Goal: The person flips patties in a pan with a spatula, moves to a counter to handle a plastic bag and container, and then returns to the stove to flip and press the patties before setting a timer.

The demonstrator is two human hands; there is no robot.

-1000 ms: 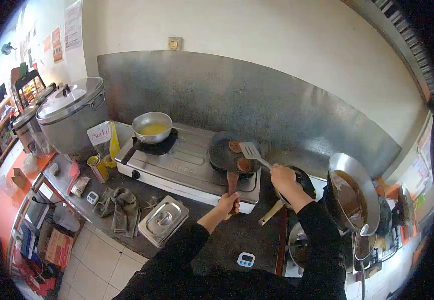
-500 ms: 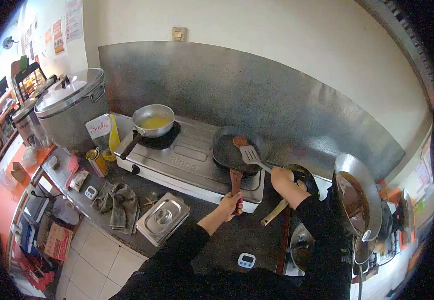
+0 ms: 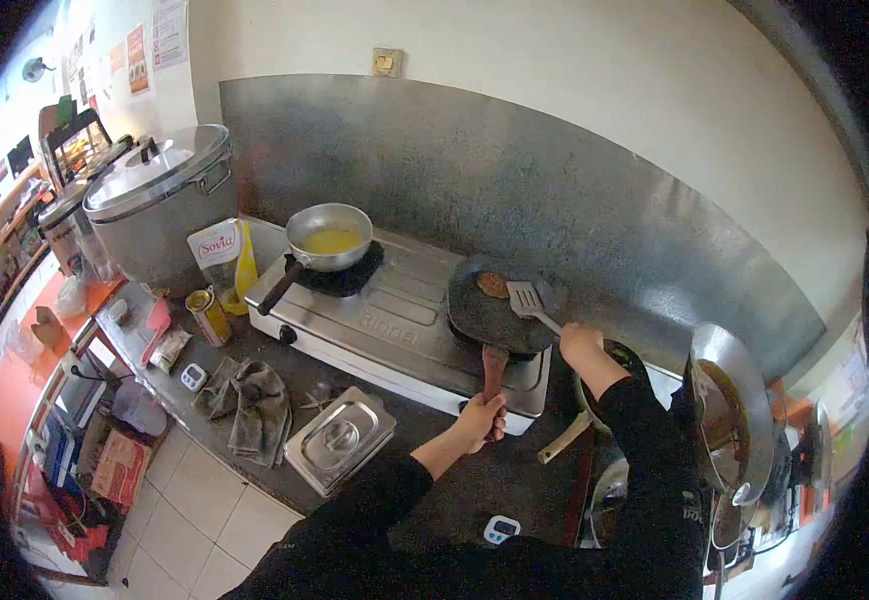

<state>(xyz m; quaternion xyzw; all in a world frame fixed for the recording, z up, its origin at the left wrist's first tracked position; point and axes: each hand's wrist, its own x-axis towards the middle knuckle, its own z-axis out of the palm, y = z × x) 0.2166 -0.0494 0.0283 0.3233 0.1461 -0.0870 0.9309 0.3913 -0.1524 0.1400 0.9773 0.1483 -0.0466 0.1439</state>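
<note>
My left hand [image 3: 481, 421] is wrapped round the brown handle of a dark square frying pan [image 3: 479, 322], which sits over the right burner of the stove. A browned round patty [image 3: 492, 285] lies toward the back of the pan. My right hand [image 3: 582, 343] grips a slotted spatula [image 3: 528, 299], its pale blade inside the pan just to the right of the patty. On the left burner stands a small saucepan [image 3: 331, 240] with yellow liquid in it.
The stove [image 3: 394, 320] backs onto a metal splash plate. Left of it stand a large lidded pot [image 3: 159, 205], a Sovia pouch [image 3: 224, 262] and a can [image 3: 208, 318]. In front lie a cloth [image 3: 249, 408], a lidded steel container [image 3: 340, 440] and a timer [image 3: 500, 529]. A wok [image 3: 724, 400] stands at right.
The whole view has shifted, so the stove sits further right. The spatula blade has moved from close against the patty's lower edge to its right side. Both hands keep their grips.
</note>
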